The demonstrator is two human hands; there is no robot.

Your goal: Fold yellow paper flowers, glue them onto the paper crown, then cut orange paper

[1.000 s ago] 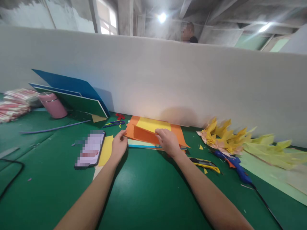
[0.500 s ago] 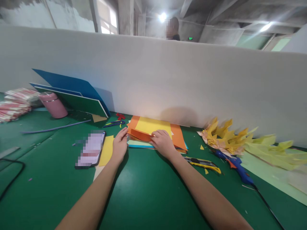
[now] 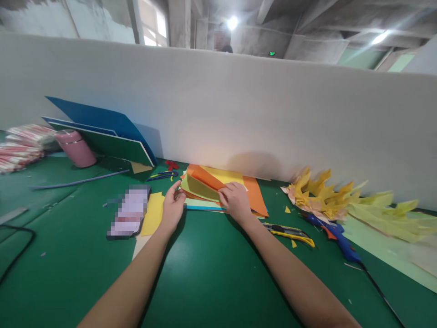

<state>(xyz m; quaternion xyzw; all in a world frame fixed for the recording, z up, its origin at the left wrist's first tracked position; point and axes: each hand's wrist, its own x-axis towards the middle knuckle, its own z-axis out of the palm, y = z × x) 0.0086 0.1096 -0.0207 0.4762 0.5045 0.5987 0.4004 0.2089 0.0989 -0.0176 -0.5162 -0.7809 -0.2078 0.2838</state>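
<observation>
A stack of coloured paper lies ahead of me, with a yellow sheet [image 3: 232, 176] and an orange sheet [image 3: 255, 196] showing at the back and right. My right hand [image 3: 237, 200] pinches the near edge of a raised, bent orange paper [image 3: 207, 176]. Under it shows a yellow-green sheet [image 3: 198, 187], also lifted at an angle. My left hand [image 3: 174, 205] has curled fingers on the left edge of these papers, its fingertips partly hidden. Blue and pale sheet edges stick out below.
Left of the stack lie a phone [image 3: 131, 212], yellow paper [image 3: 152, 214] and a pink bottle [image 3: 75, 148] before leaning boards [image 3: 102, 141]. To the right are a yellow utility knife [image 3: 290, 232], a corded blue glue gun [image 3: 341, 239] and yellow paper leaves [image 3: 321, 196]. A white partition [image 3: 211, 105] stands behind.
My right hand has shifted slightly right, and the orange paper has swung up and back, exposing the yellow-green sheet. My left hand has moved slightly right. A person behind the partition has moved left.
</observation>
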